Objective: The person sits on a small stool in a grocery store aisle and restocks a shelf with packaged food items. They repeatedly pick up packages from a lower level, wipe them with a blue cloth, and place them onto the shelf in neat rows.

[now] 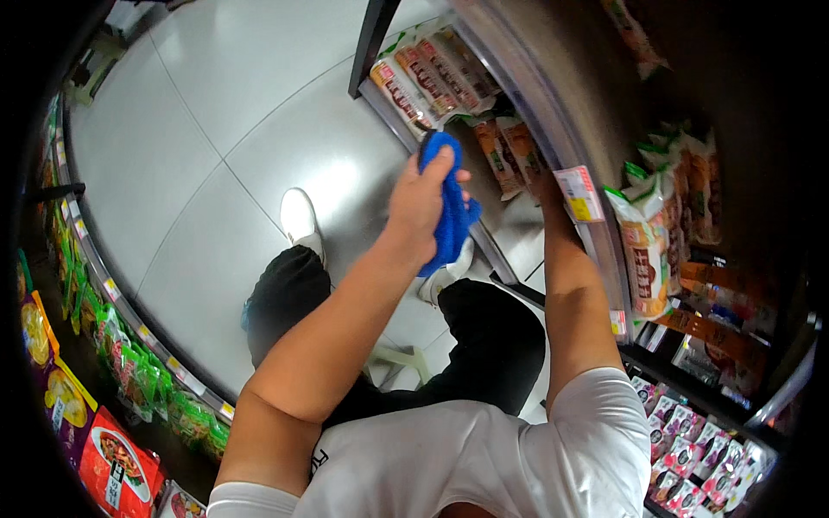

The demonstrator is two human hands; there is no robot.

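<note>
My left hand [421,207] grips a folded blue cloth [449,233] with a dark edge, thumb laid along its top. The cloth is in front of the lower shelf's metal front edge [489,249]. My right forearm [570,259] reaches in under the upper shelf. Its hand is mostly hidden in shadow by the shelf's edge, beside two packs in orange-brown wrapping [508,155], and whether it touches them I cannot tell. Several white-and-brown long food packs [431,78] lie in a row farther along the lower shelf.
The upper shelf's price rail [579,194] curves over my right arm, with more packs [647,252] above. Small pink-and-white packages [690,453] fill a display at lower right. Green bagged goods [133,369] line the left shelf. Pale floor tiles [214,116] and a stool [405,359] lie below.
</note>
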